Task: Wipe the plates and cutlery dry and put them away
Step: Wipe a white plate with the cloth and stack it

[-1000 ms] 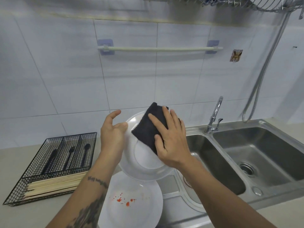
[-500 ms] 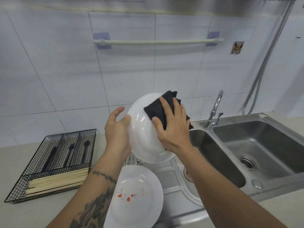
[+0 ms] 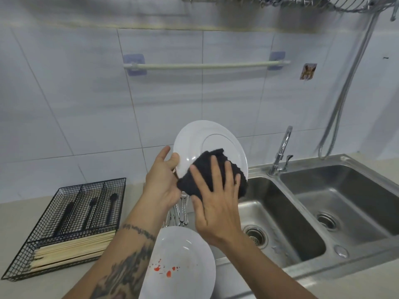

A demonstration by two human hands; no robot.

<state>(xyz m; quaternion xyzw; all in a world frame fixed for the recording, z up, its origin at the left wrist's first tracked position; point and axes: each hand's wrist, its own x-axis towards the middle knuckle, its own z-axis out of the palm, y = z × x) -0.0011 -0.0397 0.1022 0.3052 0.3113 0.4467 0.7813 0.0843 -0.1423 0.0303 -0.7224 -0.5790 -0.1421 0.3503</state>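
Note:
A white plate (image 3: 207, 139) stands nearly upright over the sink's left edge, its ringed underside facing me. My left hand (image 3: 162, 182) grips its left rim, thumb on the near face and fingers behind. My right hand (image 3: 216, 206) presses a black cloth (image 3: 200, 171) flat against the plate's lower part with spread, straight fingers. Below lies a second white plate (image 3: 185, 251) with red spots on it. Several metal cutlery pieces (image 3: 180, 212) lie between the hands and that plate, partly hidden.
A black wire cutlery tray (image 3: 121, 203) on the counter at left holds dark-handled cutlery and pale chopsticks (image 3: 73, 249). A steel double sink (image 3: 280, 212) with a tap (image 3: 282, 149) fills the right. A towel rail (image 3: 205, 65) and a wire dish rack (image 3: 323, 2) hang above.
The cloth and my right hand slid from the plate's upper right down to its lower part. The plate turned more upright, with its ringed underside showing.

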